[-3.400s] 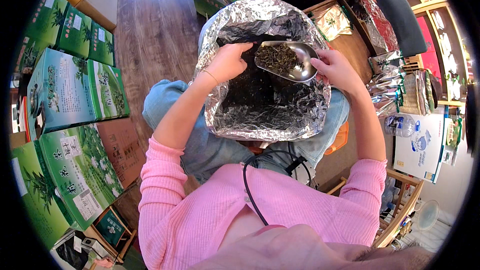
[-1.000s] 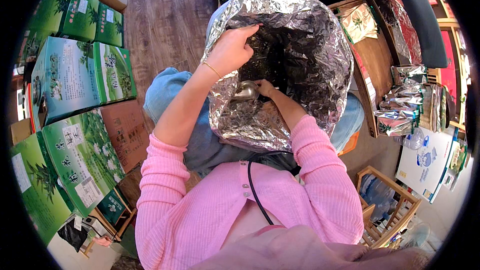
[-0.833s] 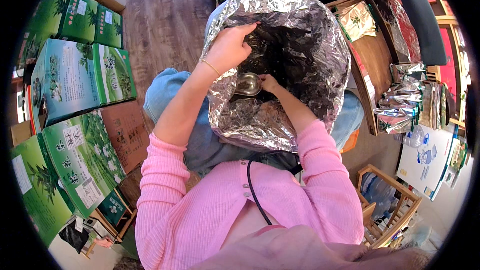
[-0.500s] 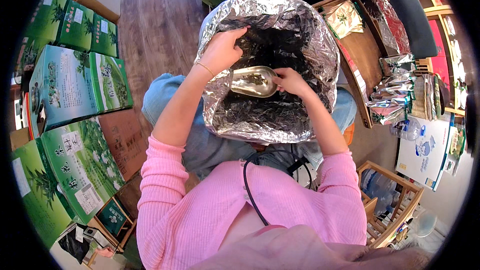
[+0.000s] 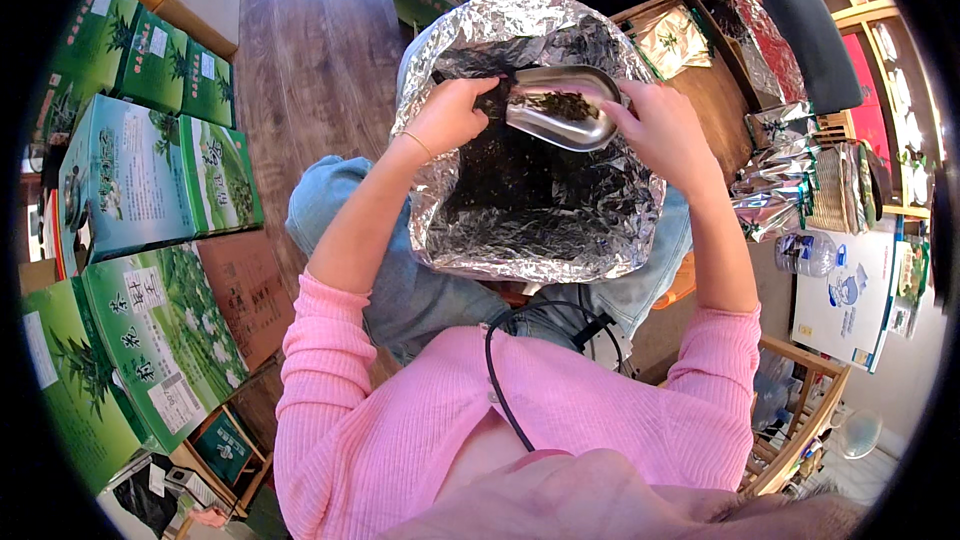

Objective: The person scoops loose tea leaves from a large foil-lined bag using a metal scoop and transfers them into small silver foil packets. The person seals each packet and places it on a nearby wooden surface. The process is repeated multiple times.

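A large silver foil bag (image 5: 545, 265) stands open between my knees, its inside dark with scattered loose bits. My right hand (image 5: 660, 130) grips the back end of a metal scoop (image 5: 580, 135), thumb and fingers closed on its rim. Dark, dry leaf pieces (image 5: 565, 104), looking like loose tea, lie in the scoop. The scoop's mouth points left, toward my left hand (image 5: 445, 118). That hand is over the left side of the bag's opening, fingers curled and pinched beside something dark. What it holds is hard to make out.
Green printed cartons (image 5: 165, 330) and a light-blue carton (image 5: 130, 170) are stacked on the left. At the right, a wooden tray (image 5: 735, 130) holds a gold foil packet (image 5: 680, 40), with silver packets (image 5: 775, 180) near it. A wooden rack (image 5: 800, 410) stands at lower right.
My right hand has raised the scoop from low inside the bag, moving it up and to the right. More leaf shows in it. My left hand has shifted slightly.
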`<act>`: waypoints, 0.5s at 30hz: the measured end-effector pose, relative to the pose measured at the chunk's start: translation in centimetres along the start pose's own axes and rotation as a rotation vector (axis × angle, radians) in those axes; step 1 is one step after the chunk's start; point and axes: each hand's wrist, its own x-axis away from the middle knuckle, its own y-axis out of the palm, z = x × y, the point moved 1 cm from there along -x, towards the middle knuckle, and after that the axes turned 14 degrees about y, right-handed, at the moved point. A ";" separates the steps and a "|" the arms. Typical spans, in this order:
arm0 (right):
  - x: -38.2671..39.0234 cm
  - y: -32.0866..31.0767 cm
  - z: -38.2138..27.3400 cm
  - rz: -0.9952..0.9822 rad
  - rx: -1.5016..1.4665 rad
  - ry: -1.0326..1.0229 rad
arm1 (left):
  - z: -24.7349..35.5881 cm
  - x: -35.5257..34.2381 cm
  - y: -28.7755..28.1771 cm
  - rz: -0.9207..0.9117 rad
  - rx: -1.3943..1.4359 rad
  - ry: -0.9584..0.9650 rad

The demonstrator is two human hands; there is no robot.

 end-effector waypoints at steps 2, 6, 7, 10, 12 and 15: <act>-0.3 -0.1 -1.2 0.103 0.190 -0.044 | 0.1 -0.3 0.3 -0.013 0.045 -0.019; 0.3 -1.3 -2.8 0.144 0.303 -0.008 | 0.2 -0.3 0.1 0.000 0.065 -0.010; 0.8 -2.0 -3.0 0.157 0.325 0.026 | 0.1 -0.2 0.0 0.015 0.061 -0.001; 1.5 -1.9 -2.7 0.176 0.411 0.147 | -0.1 0.2 -0.2 0.074 0.030 0.031; 1.3 0.0 -2.1 0.146 0.453 0.182 | -0.5 0.4 -0.1 0.104 -0.001 0.032; -1.2 8.7 -1.6 -0.193 0.512 0.137 | -1.0 0.3 -0.1 0.102 0.021 -0.033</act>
